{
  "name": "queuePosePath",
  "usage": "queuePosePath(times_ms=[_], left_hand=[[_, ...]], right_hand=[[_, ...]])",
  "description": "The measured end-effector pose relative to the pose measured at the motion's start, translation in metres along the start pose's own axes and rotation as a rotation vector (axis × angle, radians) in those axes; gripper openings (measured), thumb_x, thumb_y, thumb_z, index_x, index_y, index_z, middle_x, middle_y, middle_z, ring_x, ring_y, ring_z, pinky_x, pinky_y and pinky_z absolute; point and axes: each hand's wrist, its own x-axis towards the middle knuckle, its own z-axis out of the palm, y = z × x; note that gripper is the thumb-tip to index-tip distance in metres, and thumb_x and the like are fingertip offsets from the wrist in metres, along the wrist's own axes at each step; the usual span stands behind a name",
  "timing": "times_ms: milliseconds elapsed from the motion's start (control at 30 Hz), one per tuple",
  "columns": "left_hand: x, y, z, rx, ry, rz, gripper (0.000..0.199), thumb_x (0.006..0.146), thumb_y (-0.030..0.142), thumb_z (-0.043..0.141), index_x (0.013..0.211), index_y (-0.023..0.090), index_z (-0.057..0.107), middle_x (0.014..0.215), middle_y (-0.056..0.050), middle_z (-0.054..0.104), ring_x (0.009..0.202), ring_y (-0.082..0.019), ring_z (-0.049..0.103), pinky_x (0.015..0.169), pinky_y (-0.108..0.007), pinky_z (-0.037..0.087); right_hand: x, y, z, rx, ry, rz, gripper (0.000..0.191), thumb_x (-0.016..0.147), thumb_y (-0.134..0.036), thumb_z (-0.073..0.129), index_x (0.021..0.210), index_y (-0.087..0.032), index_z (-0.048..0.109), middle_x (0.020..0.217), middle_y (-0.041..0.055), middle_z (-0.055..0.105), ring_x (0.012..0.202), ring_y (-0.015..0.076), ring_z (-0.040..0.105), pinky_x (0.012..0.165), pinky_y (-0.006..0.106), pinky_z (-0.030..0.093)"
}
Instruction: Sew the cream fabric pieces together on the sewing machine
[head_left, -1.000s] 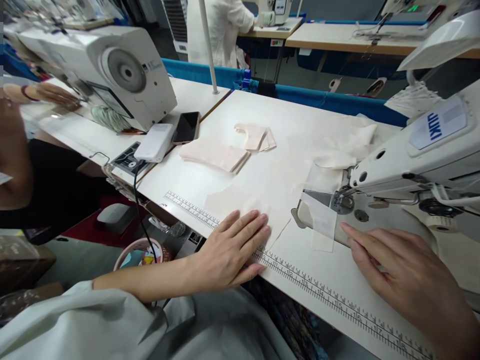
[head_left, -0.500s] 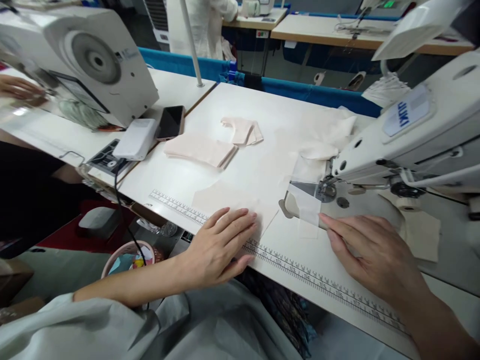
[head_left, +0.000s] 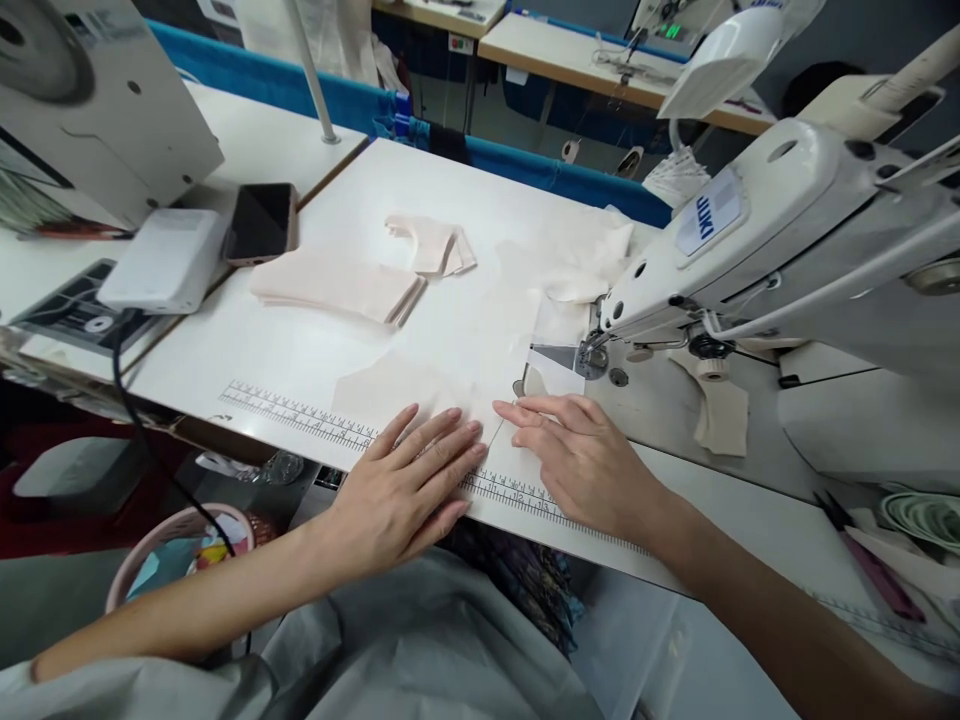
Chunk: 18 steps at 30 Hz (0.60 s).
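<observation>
My left hand [head_left: 420, 480] lies flat with fingers spread on a pale pink fabric piece [head_left: 382, 385] near the table's front edge. Just right of it, my right hand [head_left: 581, 460] reaches over the fabric's right edge, its index and middle fingers stretched out and touching down there. Its thumb is mostly hidden. Beyond the right hand, a thin whitish strip [head_left: 555, 372] lies by the presser foot [head_left: 592, 355] of the sewing machine [head_left: 720, 240]. More pale fabric [head_left: 577, 255] is bunched behind the needle area.
Folded pale fabric pieces [head_left: 337, 285] and a smaller cut piece [head_left: 431, 245] lie further back. A phone [head_left: 261, 225] and white box [head_left: 163, 260] are at left. A printed ruler [head_left: 300, 415] runs along the front edge. Dark-bladed scissors [head_left: 874, 565] lie at right.
My right hand has moved left, away from the whitish strip to the fabric's edge beside my left hand. My left hand stays flat on the fabric. The view has shifted right.
</observation>
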Motion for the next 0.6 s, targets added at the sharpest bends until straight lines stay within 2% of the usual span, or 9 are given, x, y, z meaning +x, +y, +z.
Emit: queuePosePath(times_ms=[167,267,400,600], left_hand=[[-0.0007,0.0021,0.0009,0.031,-0.006,-0.001,0.046,0.096,0.035,0.046,0.139,0.019,0.047,0.146,-0.004,0.047,0.137,-0.026,0.042,0.121,-0.045,0.015],[-0.0007,0.004,0.0011,0.03,0.006,-0.008,0.046,0.096,0.033,0.048,0.139,0.019,0.047,0.143,-0.005,0.05,0.134,-0.026,0.045,0.121,-0.046,0.016],[-0.001,0.0044,0.0021,-0.005,0.022,-0.025,0.049,0.095,0.033,0.048,0.143,0.022,0.042,0.144,-0.004,0.05,0.135,-0.025,0.044,0.121,-0.045,0.017],[-0.003,0.0019,0.0009,-0.095,0.064,-0.023,0.059,0.094,0.028,0.049,0.149,0.021,0.03,0.142,-0.006,0.051,0.136,-0.025,0.042,0.119,-0.048,0.022]], right_hand=[[0.0053,0.0028,0.0071,-0.108,0.015,0.029,0.025,0.089,-0.003,0.043,0.101,-0.014,0.061,0.132,0.0091,0.061,0.122,0.0212,0.053,0.098,0.04,0.039],[0.0065,0.0041,0.0082,-0.125,0.02,0.041,0.024,0.09,-0.003,0.044,0.102,-0.014,0.061,0.13,0.0094,0.062,0.121,0.0207,0.054,0.099,0.04,0.038],[0.007,0.0027,0.0097,-0.108,0.041,0.062,0.026,0.089,-0.002,0.043,0.105,-0.014,0.061,0.129,0.0088,0.063,0.12,0.021,0.054,0.098,0.04,0.039],[0.0001,0.004,0.0067,-0.032,0.169,0.124,0.028,0.083,0.002,0.043,0.093,-0.019,0.06,0.121,0.0054,0.068,0.112,0.0208,0.058,0.091,0.04,0.042]])
